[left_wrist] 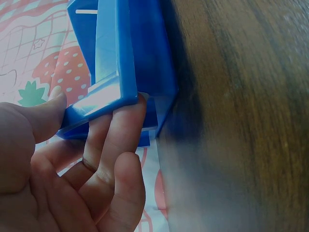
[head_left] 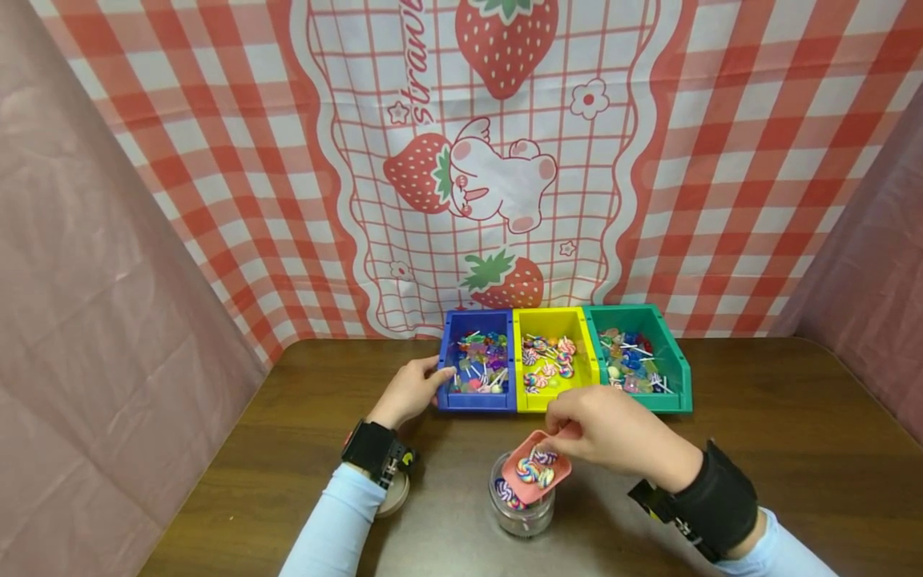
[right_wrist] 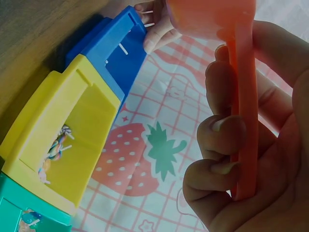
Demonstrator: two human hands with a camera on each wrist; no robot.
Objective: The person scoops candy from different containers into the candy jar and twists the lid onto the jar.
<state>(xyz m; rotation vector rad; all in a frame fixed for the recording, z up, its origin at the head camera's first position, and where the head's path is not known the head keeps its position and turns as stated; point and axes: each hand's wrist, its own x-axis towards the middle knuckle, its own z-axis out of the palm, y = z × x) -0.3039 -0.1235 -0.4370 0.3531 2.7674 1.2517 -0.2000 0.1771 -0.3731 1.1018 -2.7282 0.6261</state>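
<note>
My right hand [head_left: 609, 429] grips the handle of a pink scoop [right_wrist: 245, 116], fingers curled round it in the right wrist view. Several swirl lollipop charms [head_left: 534, 470] lie in the scoop, which tilts over the mouth of a clear jar [head_left: 525, 521]. More swirl charms show inside the jar. At the blue bin [head_left: 478, 403], my left hand [head_left: 413, 390] holds the side wall, thumb on the rim and fingers beneath, as the left wrist view [left_wrist: 96, 159] of that hand shows. The yellow bin [head_left: 593, 361] beside it contains similar swirl charms.
A green bin [head_left: 674, 365] with mixed charms adjoins the yellow one at the right end of the row. Under my left wrist lies a round pale lid [head_left: 393, 495], partly hidden. Behind the bins hangs a checkered strawberry cloth [head_left: 721, 200] at the edge of the wooden table [head_left: 815, 449].
</note>
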